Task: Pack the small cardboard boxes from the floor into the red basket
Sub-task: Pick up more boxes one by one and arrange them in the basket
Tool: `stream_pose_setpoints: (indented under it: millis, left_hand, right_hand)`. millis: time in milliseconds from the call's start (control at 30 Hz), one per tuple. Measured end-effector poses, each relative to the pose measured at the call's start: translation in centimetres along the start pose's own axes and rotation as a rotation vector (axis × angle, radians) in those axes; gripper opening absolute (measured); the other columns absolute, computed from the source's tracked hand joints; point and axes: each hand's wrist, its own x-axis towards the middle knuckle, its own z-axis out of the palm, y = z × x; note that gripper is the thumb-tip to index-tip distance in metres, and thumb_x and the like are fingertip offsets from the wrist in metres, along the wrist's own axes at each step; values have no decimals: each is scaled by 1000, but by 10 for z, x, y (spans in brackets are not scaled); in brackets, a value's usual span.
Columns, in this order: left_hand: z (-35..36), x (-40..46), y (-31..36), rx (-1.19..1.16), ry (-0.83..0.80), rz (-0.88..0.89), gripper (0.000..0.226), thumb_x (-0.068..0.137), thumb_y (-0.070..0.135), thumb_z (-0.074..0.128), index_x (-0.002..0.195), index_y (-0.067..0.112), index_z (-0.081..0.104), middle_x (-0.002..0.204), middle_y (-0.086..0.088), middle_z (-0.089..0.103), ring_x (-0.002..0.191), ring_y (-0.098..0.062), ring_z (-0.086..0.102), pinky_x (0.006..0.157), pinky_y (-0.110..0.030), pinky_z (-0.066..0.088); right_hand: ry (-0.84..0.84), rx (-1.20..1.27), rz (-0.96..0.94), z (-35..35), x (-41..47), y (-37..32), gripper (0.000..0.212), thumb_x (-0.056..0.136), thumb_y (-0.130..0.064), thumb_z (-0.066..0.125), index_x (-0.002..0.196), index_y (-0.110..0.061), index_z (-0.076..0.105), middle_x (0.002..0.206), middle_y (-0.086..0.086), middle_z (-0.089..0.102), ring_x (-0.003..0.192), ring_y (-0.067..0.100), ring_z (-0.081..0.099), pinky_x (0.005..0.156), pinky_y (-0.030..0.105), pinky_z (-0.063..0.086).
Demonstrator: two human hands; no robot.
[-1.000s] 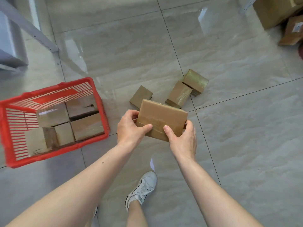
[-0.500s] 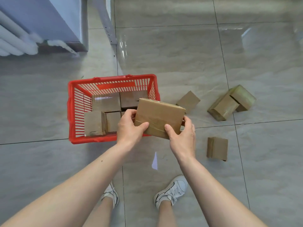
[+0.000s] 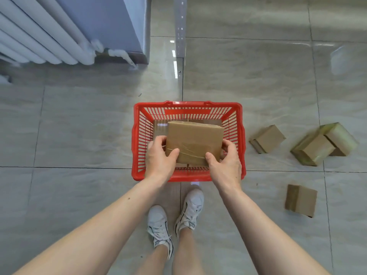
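Single head-worn wide-angle view, facing steeply down from standing height onto tiled floor (image 3: 79,126); red basket (image 3: 137,139) at frame centre, shoes (image 3: 158,225) at lower centre, radiator (image 3: 39,36) upper left.

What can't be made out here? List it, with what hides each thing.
Head view, the only one:
- Contents of the red basket: mostly covered by the held box and both hands; box count unclear.
- Fingers of the left hand and right hand: tips hidden behind the box.
- Two boxes on the floor at right: blurred, edges merge.
- Radiator: cut by the left edge.
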Motion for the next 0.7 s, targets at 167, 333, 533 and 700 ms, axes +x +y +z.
stream_pose_setpoints:
  millis: [167, 333, 533, 700]
  left_hand:
    - [-9, 30, -7, -16, 38, -92, 46, 83, 22, 71, 126, 18, 56, 121, -6, 52, 106, -22, 61, 98, -33, 47]
    - [-10, 64, -11, -74, 83, -152, 54, 75, 16, 77, 123, 18, 53, 122, -5, 60, 107, -21, 61, 98, -40, 50]
    - [-4, 109, -34, -18, 74, -188, 50, 81, 17, 71, 127, 18, 54, 124, -5, 63, 111, -24, 61, 99, -42, 49]
    - [6, 148, -61, 83, -20, -198, 45, 98, 17, 49, 142, 20, 46, 137, -5, 55, 123, -27, 54, 106, -45, 45]
  right_hand:
    - [-82, -33, -12, 25, 24, -19, 53, 87, -20, 69, 136, -25, 49, 129, -1, 63, 121, 21, 57, 105, 45, 47]
    - [-140, -77, -53, 50, 57, -35, 50, 88, -18, 69, 135, -22, 51, 126, -2, 64, 119, 21, 59, 104, 43, 48]
    - [-201, -102, -39, 95, 97, -39, 52, 89, -21, 67, 138, -23, 49, 133, -3, 62, 124, 20, 58, 106, 44, 49]
    - [-277, -76, 55, 140, 119, -26, 57, 91, -30, 65, 143, -24, 43, 140, -1, 57, 131, 22, 52, 110, 47, 46]
